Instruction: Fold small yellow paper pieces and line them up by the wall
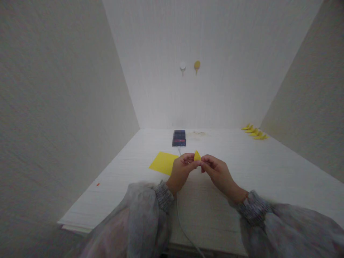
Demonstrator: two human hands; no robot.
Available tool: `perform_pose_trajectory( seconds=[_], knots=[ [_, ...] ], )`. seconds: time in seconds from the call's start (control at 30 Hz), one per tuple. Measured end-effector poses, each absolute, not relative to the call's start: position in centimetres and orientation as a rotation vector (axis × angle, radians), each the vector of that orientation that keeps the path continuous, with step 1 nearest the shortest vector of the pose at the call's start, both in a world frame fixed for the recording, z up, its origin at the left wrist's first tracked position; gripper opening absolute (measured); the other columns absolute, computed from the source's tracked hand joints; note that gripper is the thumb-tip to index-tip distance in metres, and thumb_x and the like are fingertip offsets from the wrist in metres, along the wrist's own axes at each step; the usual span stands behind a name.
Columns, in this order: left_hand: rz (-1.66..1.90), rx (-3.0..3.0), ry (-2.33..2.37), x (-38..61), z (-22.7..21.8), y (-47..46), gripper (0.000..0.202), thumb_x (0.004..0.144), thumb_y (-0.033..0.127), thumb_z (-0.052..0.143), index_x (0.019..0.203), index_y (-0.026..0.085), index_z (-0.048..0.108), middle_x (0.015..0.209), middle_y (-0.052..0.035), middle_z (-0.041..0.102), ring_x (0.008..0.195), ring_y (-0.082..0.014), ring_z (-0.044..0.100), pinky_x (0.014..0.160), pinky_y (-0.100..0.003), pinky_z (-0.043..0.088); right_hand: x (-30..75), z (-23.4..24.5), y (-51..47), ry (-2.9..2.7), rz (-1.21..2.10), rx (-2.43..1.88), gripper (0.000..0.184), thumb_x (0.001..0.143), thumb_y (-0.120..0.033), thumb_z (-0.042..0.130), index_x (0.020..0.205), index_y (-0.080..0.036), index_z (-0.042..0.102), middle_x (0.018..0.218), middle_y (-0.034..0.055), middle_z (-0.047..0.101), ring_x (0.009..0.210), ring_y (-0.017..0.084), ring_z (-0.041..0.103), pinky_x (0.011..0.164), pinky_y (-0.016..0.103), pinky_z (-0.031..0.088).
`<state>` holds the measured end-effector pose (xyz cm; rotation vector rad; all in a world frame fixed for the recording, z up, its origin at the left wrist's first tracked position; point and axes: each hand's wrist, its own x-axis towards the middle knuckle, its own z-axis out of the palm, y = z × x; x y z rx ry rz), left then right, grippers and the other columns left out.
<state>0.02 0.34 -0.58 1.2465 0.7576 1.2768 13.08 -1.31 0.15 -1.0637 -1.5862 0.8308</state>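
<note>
A small folded piece of yellow paper [197, 156] is pinched between my two hands, its pointed tip upward. My left hand [183, 171] grips it from the left, thumb across its lower part. From the other side, my right hand [217, 172] has thumb and fingertips closed at its lower right edge. Flat on the table, a yellow paper sheet [162, 162] lies partly behind my left hand. The lower part of the folded piece is hidden by my fingers.
A phone [179, 138] lies beyond my hands, with a white cable [179, 215] running to the front edge. Several folded yellow paper pieces [254, 132] stand in a row at the back right. An orange scrap [98, 184] lies at left. Two hooks [197, 65] are on the back wall.
</note>
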Motion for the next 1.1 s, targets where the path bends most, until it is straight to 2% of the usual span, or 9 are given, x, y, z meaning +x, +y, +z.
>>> perform_pose_trajectory(
  seconds=[0.2, 0.4, 0.57, 0.77, 1.1],
  knots=[
    [1.293, 1.233, 0.819, -0.1, -0.72, 0.46, 0.018, 0.058, 0.026, 0.066, 0.066, 0.012, 0.057, 0.053, 0.0039, 0.052, 0.05, -0.0057, 0.044, 0.051, -0.019, 0.034, 13.02, 0.0, -1.42, -1.609, 0.841, -1.08, 0.013, 0.073, -0.029, 0.053, 0.068, -0.017, 0.056, 0.055, -0.0018, 0.053, 0.051, 0.01, 0.049, 0.049, 0.022, 0.039],
    [1.222, 1.238, 0.796, -0.34, -0.45, 0.25, 0.019, 0.059, 0.028, 0.066, 0.067, 0.012, 0.06, 0.057, 0.0019, 0.055, 0.051, -0.0058, 0.043, 0.052, -0.019, 0.034, 13.39, 0.31, -1.44, -1.567, 0.888, -1.028, 0.015, 0.072, -0.03, 0.054, 0.064, -0.017, 0.059, 0.056, -0.0012, 0.054, 0.054, 0.012, 0.05, 0.053, 0.024, 0.041],
    [1.172, 1.283, 0.802, -0.32, -0.7, 0.07, 0.021, 0.057, 0.032, 0.066, 0.066, 0.013, 0.062, 0.056, 0.0016, 0.055, 0.05, -0.006, 0.043, 0.05, -0.019, 0.032, 13.63, 0.48, -1.07, -1.47, 0.924, -0.968, 0.014, 0.068, -0.03, 0.06, 0.075, -0.018, 0.061, 0.068, 0.0002, 0.057, 0.061, 0.012, 0.051, 0.057, 0.025, 0.042],
    [1.11, 1.277, 0.798, -0.17, -1.04, -0.06, 0.022, 0.055, 0.032, 0.067, 0.063, 0.013, 0.061, 0.057, 0.0004, 0.058, 0.05, -0.0062, 0.044, 0.05, -0.019, 0.031, 13.69, 0.28, -1.04, -1.528, 0.959, -0.947, 0.014, 0.067, -0.03, 0.061, 0.061, -0.017, 0.062, 0.062, -0.0007, 0.053, 0.056, 0.011, 0.047, 0.052, 0.024, 0.039],
    [1.036, 1.339, 0.799, -0.33, -0.87, -0.04, 0.021, 0.056, 0.03, 0.067, 0.064, 0.012, 0.061, 0.057, -0.0004, 0.057, 0.049, -0.0056, 0.041, 0.048, -0.019, 0.03, 13.75, 0.07, -1.22, -1.47, 1.011, -0.925, 0.017, 0.067, -0.028, 0.061, 0.054, -0.017, 0.06, 0.055, -0.0023, 0.051, 0.054, 0.01, 0.046, 0.052, 0.024, 0.036]
  ],
)
